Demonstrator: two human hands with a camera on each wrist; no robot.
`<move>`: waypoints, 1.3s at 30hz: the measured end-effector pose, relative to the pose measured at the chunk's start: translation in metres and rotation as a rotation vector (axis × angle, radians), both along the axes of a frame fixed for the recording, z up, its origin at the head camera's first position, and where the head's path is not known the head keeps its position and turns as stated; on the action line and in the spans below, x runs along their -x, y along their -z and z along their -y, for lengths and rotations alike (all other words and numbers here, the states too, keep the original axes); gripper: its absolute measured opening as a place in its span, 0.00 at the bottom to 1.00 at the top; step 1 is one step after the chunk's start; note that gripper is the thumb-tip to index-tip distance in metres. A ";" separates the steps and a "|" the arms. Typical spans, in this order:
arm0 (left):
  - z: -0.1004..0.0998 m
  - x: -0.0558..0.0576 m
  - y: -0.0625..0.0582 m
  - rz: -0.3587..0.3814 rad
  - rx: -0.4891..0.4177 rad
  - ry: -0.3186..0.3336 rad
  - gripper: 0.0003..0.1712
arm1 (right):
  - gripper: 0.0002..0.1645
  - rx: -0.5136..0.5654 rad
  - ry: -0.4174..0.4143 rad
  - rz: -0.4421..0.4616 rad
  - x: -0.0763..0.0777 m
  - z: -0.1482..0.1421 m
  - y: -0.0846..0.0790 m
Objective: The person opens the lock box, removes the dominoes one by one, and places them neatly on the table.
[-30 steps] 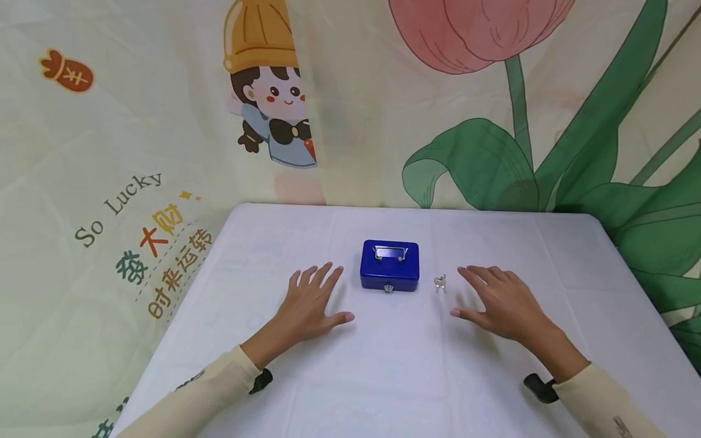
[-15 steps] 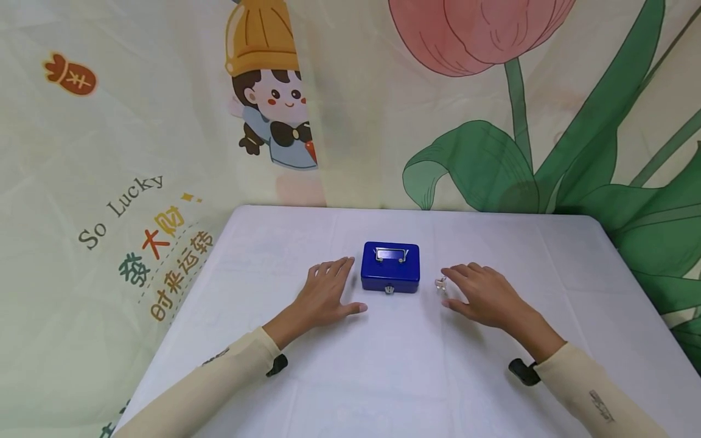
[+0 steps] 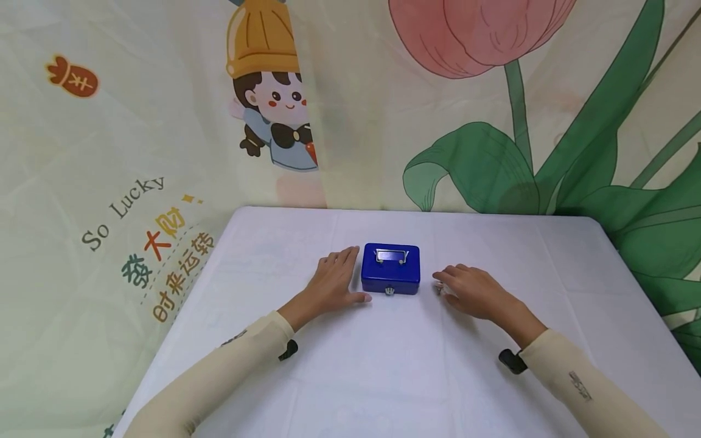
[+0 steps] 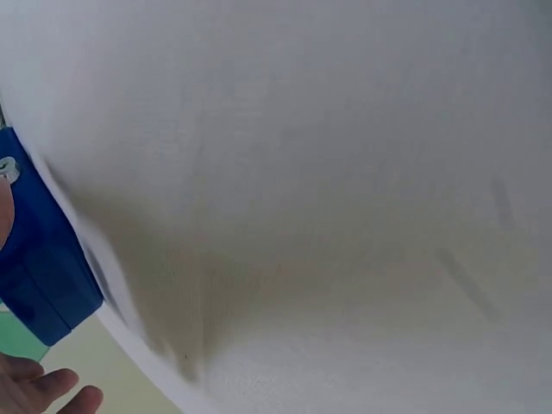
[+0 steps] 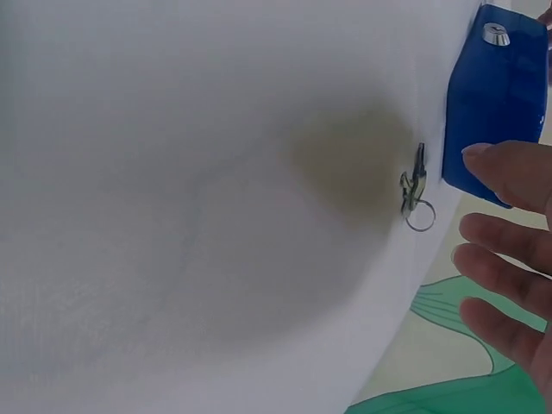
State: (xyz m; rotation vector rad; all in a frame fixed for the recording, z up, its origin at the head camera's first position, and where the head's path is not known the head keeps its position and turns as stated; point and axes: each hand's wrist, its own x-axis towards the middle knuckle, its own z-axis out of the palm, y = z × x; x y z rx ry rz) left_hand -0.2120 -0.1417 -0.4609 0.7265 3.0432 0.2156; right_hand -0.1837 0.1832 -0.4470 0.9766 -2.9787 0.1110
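Note:
A small blue metal cash box (image 3: pixel 390 274) stands on the white table, its lid down and a silver handle folded flat on top. A round silver lock (image 5: pixel 496 34) shows on its front. My left hand (image 3: pixel 333 281) is at the box's left side, fingers spread and thumb near the front corner; whether it touches the box I cannot tell. To the right of the box lies a set of small keys on a ring (image 5: pixel 417 188). Over these keys hovers my right hand (image 3: pixel 475 293), its fingers relaxed and apart from them in the right wrist view.
A white cloth covers the table (image 3: pixel 383 365). Behind it hangs a printed curtain (image 3: pixel 356 121) with a tulip, a cartoon figure and lettering. Dark wrist cameras sit under both sleeves.
Both hands have moved inward: the left to the right, up beside the box, and the right to the left, over the keys. The box and keys stay in place on the table.

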 end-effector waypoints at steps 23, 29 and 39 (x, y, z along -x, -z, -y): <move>-0.016 0.022 0.005 0.026 -0.050 0.045 0.72 | 0.20 -0.068 -0.045 0.013 0.019 0.008 0.015; -0.018 0.024 0.004 0.044 -0.050 0.063 0.72 | 0.14 -0.081 -0.058 0.039 0.024 0.009 0.015; -0.018 0.026 0.005 0.046 -0.041 0.062 0.72 | 0.10 -0.079 -0.051 0.119 0.031 0.010 0.011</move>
